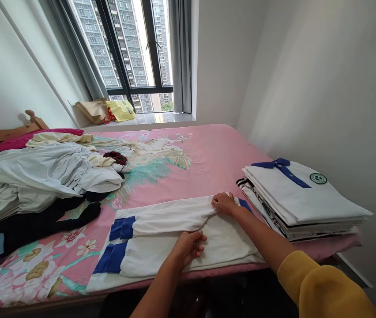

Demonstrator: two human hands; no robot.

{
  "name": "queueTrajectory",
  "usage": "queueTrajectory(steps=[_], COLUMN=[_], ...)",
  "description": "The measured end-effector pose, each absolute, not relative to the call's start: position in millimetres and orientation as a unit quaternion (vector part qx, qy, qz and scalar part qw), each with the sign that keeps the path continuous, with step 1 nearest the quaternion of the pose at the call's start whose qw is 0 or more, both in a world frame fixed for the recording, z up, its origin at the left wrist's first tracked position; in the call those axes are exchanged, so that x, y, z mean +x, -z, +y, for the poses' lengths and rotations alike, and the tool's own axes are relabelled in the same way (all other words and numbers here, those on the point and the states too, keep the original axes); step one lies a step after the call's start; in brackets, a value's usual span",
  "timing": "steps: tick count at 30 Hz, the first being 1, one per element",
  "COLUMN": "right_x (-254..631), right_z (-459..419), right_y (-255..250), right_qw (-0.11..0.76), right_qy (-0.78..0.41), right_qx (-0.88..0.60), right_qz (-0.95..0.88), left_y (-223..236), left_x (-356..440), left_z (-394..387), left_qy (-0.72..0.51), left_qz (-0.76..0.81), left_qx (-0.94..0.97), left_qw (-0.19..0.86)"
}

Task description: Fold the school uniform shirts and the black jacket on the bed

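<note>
Yellow sleeve (pixel 320 287) at four o'clock; your right hand (pixel 225 204), fingers curled, apparently pinches far edge of white garment (pixel 156 245), probably steadying fold. Left hand (pixel 189 248) half-curled at its middle, grip unclear. Garment lies flat on bed (pixel 219 152) at six o'clock; folded stack (pixel 307 194) at three, loose clothes (pixel 52 170) at nine, likely separated against mixing.

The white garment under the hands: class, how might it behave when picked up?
The white garment would probably hang floppy: its cloth creases softly near the right hand. It is likely light for its spread, since it lies thin and flat on the bed. Its layers may slide apart, as no fastening shows.
</note>
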State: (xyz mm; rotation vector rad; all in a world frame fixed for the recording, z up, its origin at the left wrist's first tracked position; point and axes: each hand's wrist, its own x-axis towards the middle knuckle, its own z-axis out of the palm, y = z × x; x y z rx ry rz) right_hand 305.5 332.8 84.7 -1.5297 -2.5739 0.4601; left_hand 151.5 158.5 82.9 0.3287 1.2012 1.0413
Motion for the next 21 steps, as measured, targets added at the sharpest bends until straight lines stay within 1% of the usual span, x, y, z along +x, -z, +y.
queueTrajectory(steps=[5,11,13,15,18,19,21], right_x=[306.4,314.0,316.2,317.3,317.9,318.3,319.7], right_z=[336.0,336.4,334.7,331.1,321.2,317.3,310.3], right_y=[-79.5,-79.8,-81.7,-84.0,-87.8,-89.1,-91.8], right_qw=[0.062,0.103,0.129,0.162,0.199,0.203,0.201], right_qy=[-0.143,-0.159,-0.157,-0.145,-0.125,-0.120,-0.115], right_qx=[-0.491,-0.473,-0.477,-0.484,-0.490,-0.490,-0.491], right_qz=[-0.857,-0.860,-0.855,-0.848,-0.839,-0.839,-0.840], left_y=[-86.0,-87.3,-85.3,-86.1,-95.6,-99.8,-106.0], left_x=[147.1,146.2,145.9,145.2,144.4,144.6,146.1], left_z=[154.5,119.2,106.0,98.1,102.6,108.4,123.4], left_qy=[-0.440,-0.383,-0.380,-0.402,-0.472,-0.487,-0.492], left_qz=[0.604,0.593,0.605,0.639,0.646,0.631,0.604], left_qx=[0.202,0.259,0.282,0.338,0.453,0.486,0.539], left_qw=[0.633,0.659,0.641,0.562,0.393,0.358,0.321])
